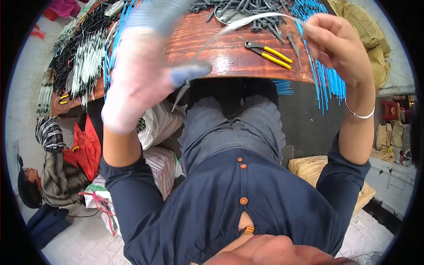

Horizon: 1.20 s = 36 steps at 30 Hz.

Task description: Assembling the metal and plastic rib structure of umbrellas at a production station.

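My left hand (pixel 137 70), in a pale glove with grey-blue fingertips, is raised over the table's left part and smeared by motion. Its thumb stands well apart from its fingers. My right hand (pixel 338 46) is bare and closed, pinching the end of a thin whitish strip (pixel 254 18) between thumb and fingertips. From there the strip arches over the table toward the left hand and passes behind the gloved thumb. A short greyish end (pixel 180 95) hangs below that thumb; whether it belongs to the strip I cannot tell.
Yellow-handled pliers (pixel 271 55) lie on the reddish wooden table (pixel 225 57). Behind them are dark plastic fittings (pixel 265 24). Blue rods (pixel 329 79) overhang the right edge; bundles of white and black rods (pixel 88 66) fill the left. Another person (pixel 62 168) sits at the left.
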{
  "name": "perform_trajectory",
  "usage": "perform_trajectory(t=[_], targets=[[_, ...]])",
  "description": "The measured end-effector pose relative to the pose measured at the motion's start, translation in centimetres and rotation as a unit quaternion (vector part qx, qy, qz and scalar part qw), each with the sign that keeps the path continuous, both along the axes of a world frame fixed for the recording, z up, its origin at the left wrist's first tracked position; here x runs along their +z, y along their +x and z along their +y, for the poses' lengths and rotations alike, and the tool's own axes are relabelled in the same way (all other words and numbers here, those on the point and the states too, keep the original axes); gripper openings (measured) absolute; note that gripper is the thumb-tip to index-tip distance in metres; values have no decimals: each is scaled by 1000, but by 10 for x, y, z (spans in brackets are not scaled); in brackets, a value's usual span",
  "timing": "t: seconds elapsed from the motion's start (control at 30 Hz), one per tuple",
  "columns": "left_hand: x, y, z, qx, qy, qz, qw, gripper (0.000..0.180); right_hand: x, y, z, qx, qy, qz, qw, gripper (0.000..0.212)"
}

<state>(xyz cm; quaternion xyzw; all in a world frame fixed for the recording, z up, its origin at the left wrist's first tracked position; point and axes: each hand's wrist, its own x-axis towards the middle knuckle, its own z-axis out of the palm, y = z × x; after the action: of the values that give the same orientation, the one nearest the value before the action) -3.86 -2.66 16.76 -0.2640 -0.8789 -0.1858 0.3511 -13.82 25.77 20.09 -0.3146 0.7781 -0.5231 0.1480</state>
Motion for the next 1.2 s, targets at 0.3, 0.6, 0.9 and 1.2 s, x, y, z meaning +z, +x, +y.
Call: perform_trajectory(t=[0.3, 0.6, 0.9, 1.2], targets=[[29, 0, 7, -222, 550, -483, 644, 90, 75, 35, -133, 135, 20, -125, 983, 23], [43, 63, -163, -392, 765, -38, 510, 31, 9, -22, -147, 103, -198, -366, 903, 22], [19, 81, -252, 181, 548, -55, 815, 29, -95, -51, -238, -118, -182, -436, 873, 18], [-96, 0, -355, 477, 262, -355, 761, 26, -190, -64, -270, -7, 142, -159, 977, 11]])
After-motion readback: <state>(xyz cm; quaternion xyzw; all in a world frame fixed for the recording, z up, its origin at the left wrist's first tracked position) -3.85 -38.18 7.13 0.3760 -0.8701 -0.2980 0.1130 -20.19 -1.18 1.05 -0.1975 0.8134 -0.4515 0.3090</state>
